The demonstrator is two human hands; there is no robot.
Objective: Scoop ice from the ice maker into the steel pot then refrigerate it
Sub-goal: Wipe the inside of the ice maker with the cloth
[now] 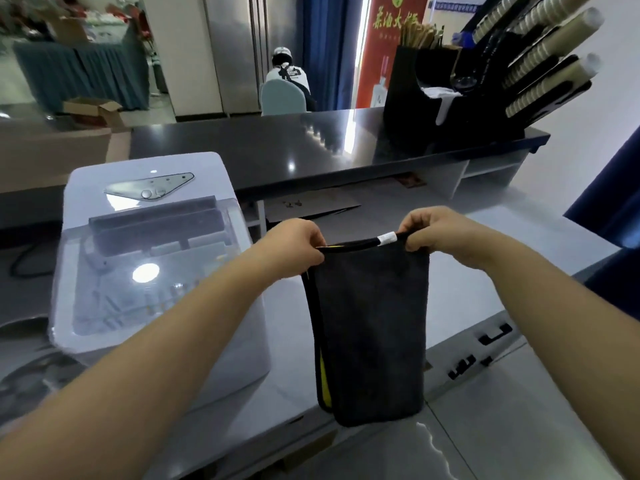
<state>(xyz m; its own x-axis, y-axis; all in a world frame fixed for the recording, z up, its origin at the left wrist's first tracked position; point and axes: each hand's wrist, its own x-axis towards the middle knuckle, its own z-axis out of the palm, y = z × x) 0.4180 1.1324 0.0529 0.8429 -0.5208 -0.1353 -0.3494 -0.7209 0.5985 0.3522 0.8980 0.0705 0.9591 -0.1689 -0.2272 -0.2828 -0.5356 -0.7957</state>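
A white ice maker (162, 258) with a clear lid stands on the steel counter at the left; its lid is down. To its right I hold up a dark folded cloth (370, 327) with a yellow edge. It hangs from its top edge over the counter. My left hand (294, 247) pinches the top left corner and my right hand (440, 233) pinches the top right corner beside a white tag. A round steel rim (24, 372) shows at the far left edge, maybe the pot; I cannot tell.
A dark raised bar top (277, 150) runs behind the counter (485, 410). A black rack of stacked paper cups (540, 53) and a holder with sticks stand at its right end. A person sits on a chair (282, 95) beyond, near a tall steel fridge (235, 46).
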